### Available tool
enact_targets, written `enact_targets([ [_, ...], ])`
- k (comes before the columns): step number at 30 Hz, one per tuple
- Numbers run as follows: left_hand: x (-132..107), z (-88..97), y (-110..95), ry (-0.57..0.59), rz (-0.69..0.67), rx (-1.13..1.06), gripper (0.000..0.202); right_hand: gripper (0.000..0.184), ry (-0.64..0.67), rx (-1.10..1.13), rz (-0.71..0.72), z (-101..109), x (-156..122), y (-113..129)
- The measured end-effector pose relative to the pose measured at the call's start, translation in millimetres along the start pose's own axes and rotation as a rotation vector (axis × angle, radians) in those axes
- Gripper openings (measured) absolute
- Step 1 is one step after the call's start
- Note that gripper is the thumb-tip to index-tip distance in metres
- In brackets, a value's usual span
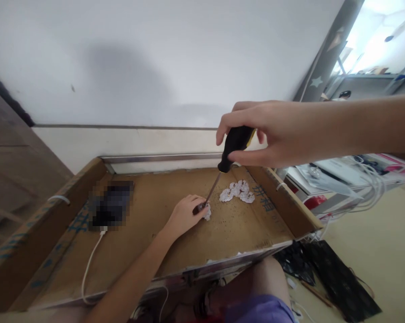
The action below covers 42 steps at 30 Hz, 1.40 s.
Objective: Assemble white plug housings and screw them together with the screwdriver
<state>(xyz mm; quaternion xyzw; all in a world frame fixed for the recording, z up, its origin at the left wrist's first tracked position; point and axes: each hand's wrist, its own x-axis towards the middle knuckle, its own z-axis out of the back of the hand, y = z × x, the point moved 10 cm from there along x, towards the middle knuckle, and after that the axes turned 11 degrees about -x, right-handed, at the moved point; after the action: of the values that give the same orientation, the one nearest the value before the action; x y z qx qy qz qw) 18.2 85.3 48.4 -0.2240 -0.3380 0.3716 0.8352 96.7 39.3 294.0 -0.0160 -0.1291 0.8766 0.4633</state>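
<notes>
My right hand (272, 132) is closed round the black and yellow handle of a screwdriver (234, 143), whose shaft slants down and to the left. Its tip meets a small white round part (207, 211) on the cardboard tray (148, 251). My left hand (185, 215) rests on the tray with its fingers pinched on that white part beside the tip. A small heap of several similar white parts (237, 192) lies just right of the screwdriver shaft, apart from both hands.
The tray has raised cardboard walls and a metal rail at the back. A blurred dark device (111, 205) with a white cable (89, 264) lies at its left. Right of the tray are papers, cables and a black keyboard (337, 278) on the floor.
</notes>
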Motion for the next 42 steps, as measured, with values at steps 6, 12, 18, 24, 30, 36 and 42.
enact_targets([
  [6,-0.5,-3.7,1.3,0.037,0.032,0.021,0.029,0.038,-0.017,0.023,0.032,2.0,5.6,2.5],
  [12,0.1,-3.4,2.8,0.045,0.057,0.011,0.028,0.035,-0.026,0.018,0.053,0.5,3.7,0.9],
  [18,-0.7,-4.2,7.0,0.04,0.072,0.002,0.03,0.035,-0.036,-0.039,0.024,-1.5,-0.9,-2.3],
  [24,-0.6,-3.7,8.1,0.032,0.062,0.004,0.031,0.029,-0.007,-0.041,0.013,-1.2,-1.3,-6.4],
  [30,-0.4,-3.7,8.0,0.028,0.062,0.009,0.032,0.042,0.016,0.021,-0.073,-8.1,-5.8,-25.0],
  [36,-0.7,-4.0,9.1,0.029,0.068,0.0,0.031,0.037,-0.052,0.026,-0.003,3.3,-2.0,-2.2],
  [42,-0.5,-3.6,9.2,0.027,0.056,-0.009,0.029,0.033,-0.011,-0.028,0.0,1.0,2.3,-5.2],
])
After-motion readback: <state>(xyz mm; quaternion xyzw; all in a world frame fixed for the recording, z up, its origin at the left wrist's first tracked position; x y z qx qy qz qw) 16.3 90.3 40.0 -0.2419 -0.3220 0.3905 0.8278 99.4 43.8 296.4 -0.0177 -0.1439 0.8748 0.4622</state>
